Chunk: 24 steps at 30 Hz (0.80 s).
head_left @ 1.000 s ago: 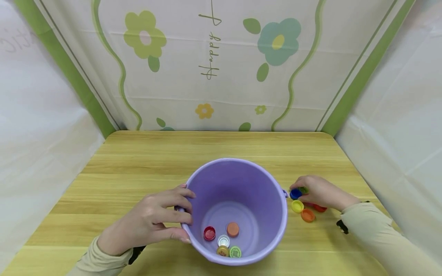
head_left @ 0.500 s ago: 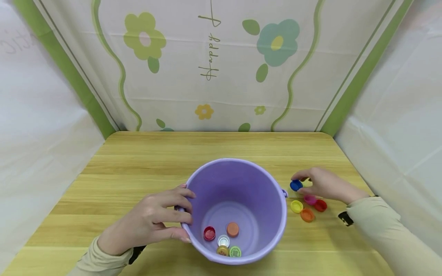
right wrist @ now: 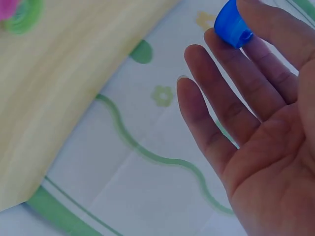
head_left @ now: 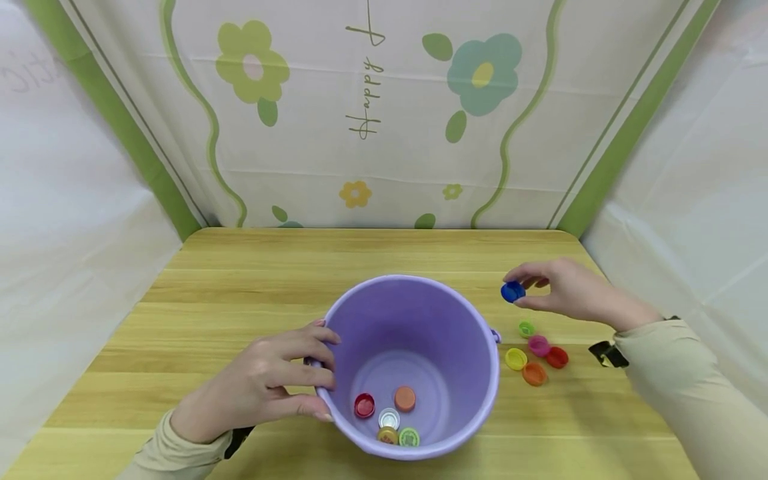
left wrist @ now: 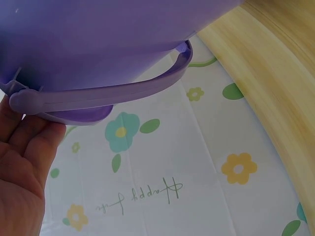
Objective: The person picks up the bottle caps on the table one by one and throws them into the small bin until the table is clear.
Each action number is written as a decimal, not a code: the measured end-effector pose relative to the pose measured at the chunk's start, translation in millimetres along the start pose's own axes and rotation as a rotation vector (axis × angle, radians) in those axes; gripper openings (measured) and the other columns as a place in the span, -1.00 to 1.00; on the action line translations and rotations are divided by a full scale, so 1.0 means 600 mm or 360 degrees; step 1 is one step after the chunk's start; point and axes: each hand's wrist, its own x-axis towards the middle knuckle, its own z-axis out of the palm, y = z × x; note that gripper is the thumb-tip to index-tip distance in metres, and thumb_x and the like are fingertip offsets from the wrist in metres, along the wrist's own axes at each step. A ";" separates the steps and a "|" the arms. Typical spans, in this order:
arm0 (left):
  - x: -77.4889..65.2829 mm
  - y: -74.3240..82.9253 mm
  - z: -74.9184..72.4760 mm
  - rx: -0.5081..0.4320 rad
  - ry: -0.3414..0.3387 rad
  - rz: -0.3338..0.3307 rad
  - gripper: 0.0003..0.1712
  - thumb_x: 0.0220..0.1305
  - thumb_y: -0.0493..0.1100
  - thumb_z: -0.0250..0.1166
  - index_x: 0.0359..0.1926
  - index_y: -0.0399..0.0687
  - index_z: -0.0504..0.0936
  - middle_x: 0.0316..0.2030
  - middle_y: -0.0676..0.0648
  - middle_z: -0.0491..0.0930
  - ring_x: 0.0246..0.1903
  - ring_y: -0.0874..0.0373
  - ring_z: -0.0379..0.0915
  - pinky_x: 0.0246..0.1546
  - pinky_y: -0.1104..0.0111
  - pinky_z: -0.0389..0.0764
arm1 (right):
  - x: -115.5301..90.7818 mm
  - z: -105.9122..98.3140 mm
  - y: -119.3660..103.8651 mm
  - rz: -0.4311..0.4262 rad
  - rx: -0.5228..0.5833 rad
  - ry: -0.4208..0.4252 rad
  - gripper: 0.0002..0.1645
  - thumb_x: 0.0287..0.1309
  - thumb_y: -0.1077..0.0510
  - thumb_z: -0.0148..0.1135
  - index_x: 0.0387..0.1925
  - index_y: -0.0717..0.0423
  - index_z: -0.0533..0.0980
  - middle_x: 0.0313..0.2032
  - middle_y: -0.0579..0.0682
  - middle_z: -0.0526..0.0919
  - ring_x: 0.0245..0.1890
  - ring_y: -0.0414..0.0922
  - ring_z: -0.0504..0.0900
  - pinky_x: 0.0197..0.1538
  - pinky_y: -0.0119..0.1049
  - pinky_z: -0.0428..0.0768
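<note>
A purple bucket [head_left: 414, 320] stands tilted toward me on the wooden table. My left hand [head_left: 270, 380] grips its left rim, fingers over the edge; the left wrist view shows the bucket's handle [left wrist: 108, 96] beside that hand [left wrist: 24, 167]. Inside lie a red cap [head_left: 364, 405], an orange cap [head_left: 405, 399], a silver cap [head_left: 389, 419], a gold cap [head_left: 387, 435] and a green cap [head_left: 409, 437]. Between thumb and fingers my right hand [head_left: 570, 290] pinches a blue bottle cap [head_left: 513, 291] above the table, right of the bucket. The blue cap [right wrist: 232, 24] also shows in the right wrist view.
Under the right hand, a light green cap [head_left: 526, 329], a pink cap [head_left: 539, 345], a red cap [head_left: 557, 357], a yellow cap [head_left: 516, 359] and an orange cap [head_left: 534, 374] lie on the table [head_left: 270, 267]. A flower-printed cloth [head_left: 372, 160] hangs behind it.
My right hand has lifted the blue cap from the group on the table and moved up and away from me, uncovering the light green, pink and red caps. The left hand has stayed put.
</note>
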 end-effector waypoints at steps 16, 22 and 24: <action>0.000 0.000 0.001 -0.0005 0.0019 0.0011 -0.72 0.21 0.00 0.41 -0.27 -0.13 0.68 -0.25 -0.10 0.59 -0.05 -0.15 0.54 0.31 0.08 0.42 | 0.072 -0.073 -0.097 -0.0221 0.0008 0.0044 -0.58 0.09 0.11 0.51 0.02 0.01 0.66 -0.16 -0.22 0.73 -0.22 -0.27 0.68 -0.24 -0.31 0.69; -0.002 0.001 0.002 -0.0008 0.0022 -0.0015 -0.72 0.22 0.01 0.40 -0.27 -0.12 0.68 -0.23 -0.08 0.59 -0.03 -0.14 0.54 0.32 0.06 0.38 | 0.100 -0.089 -0.143 -0.0374 0.0008 0.0018 -0.60 0.08 0.12 0.52 -0.01 -0.02 0.67 -0.17 -0.28 0.71 -0.19 -0.26 0.67 -0.15 -0.23 0.70; -0.003 0.001 0.003 -0.0010 0.0022 -0.0019 -0.72 0.22 0.01 0.40 -0.27 -0.12 0.68 -0.23 -0.08 0.59 -0.03 -0.14 0.54 0.32 0.07 0.38 | 0.107 -0.090 -0.155 -0.0411 0.0018 0.0001 -0.60 0.06 0.11 0.53 -0.01 -0.02 0.68 -0.19 -0.31 0.71 -0.20 -0.27 0.66 -0.14 -0.25 0.70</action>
